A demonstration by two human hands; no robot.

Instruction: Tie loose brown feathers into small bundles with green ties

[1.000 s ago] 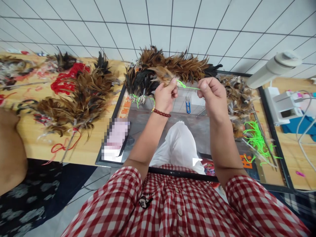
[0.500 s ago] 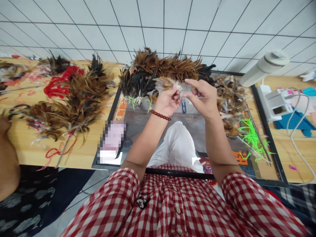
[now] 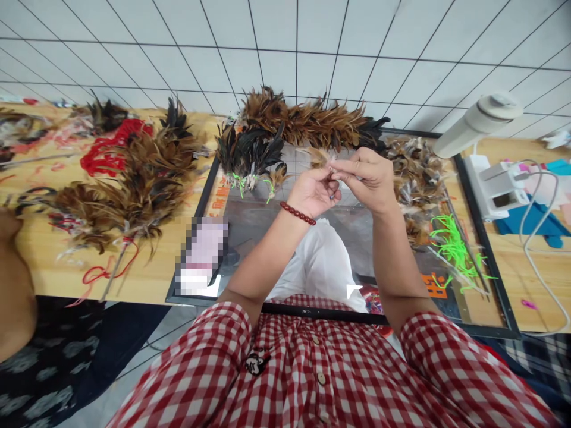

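Over the glass-topped board [image 3: 267, 238], a pale brown feather tuft [image 3: 316, 157] with whitish fluff at its base is pinched between the thumb and forefinger of my left hand [image 3: 314, 193]. My right hand [image 3: 370, 178] is closed in a pinch at the tuft's fluffy end, fingertips meeting those of the left. The exact bit between the right fingertips is too small to make out. Just left of the tuft sits a bunch of black feathers [image 3: 252, 151] with green ties. A long row of brown feathers [image 3: 307, 122] lies behind my hands.
Mottled feathers [image 3: 414, 172] and bright green strings [image 3: 455, 246] lie on the right. Further right stand a pale bottle [image 3: 477, 125] and a white charger [image 3: 499, 187] with a cable. A phone [image 3: 205, 246], brown feather bundles [image 3: 116, 202] and a person's arm [image 3: 15, 285] are on the left.
My right thumb and forefinger, apart before, have closed at the feather tuft's base. My left hand has shifted slightly right with the tuft. The blue snips beneath are now hidden.
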